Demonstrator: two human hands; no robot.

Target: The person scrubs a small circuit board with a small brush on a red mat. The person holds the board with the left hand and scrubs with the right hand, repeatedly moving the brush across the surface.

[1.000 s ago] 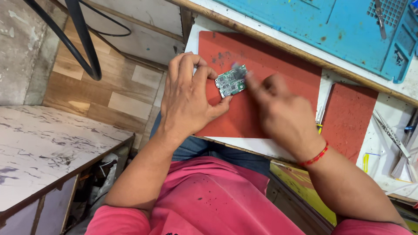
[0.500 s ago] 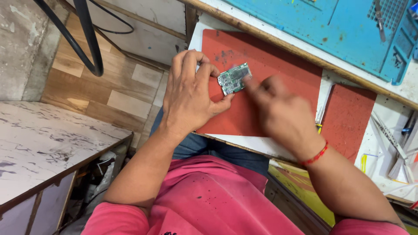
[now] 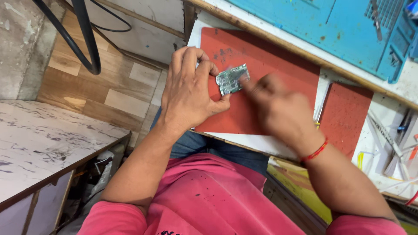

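Note:
A small green circuit board (image 3: 232, 79) is held just above a red mat (image 3: 278, 61) on the workbench. My left hand (image 3: 189, 89) pinches the board's left edge between thumb and fingers. My right hand (image 3: 278, 109), blurred with motion, has its fingertips against the board's right edge. I cannot tell whether the right hand holds a tool. A red thread bracelet (image 3: 314, 151) circles my right wrist.
A second red mat (image 3: 344, 117) lies to the right, and a blue work mat (image 3: 331, 26) with tools sits beyond a wooden strip. Loose tools and strips (image 3: 392, 139) lie at far right. A marbled side table (image 3: 43, 143) stands at left, with black cables (image 3: 85, 39) over the floor.
My right hand keeps moving in quick small strokes at the board's right edge. The left hand and board have shifted slightly up and left in the view.

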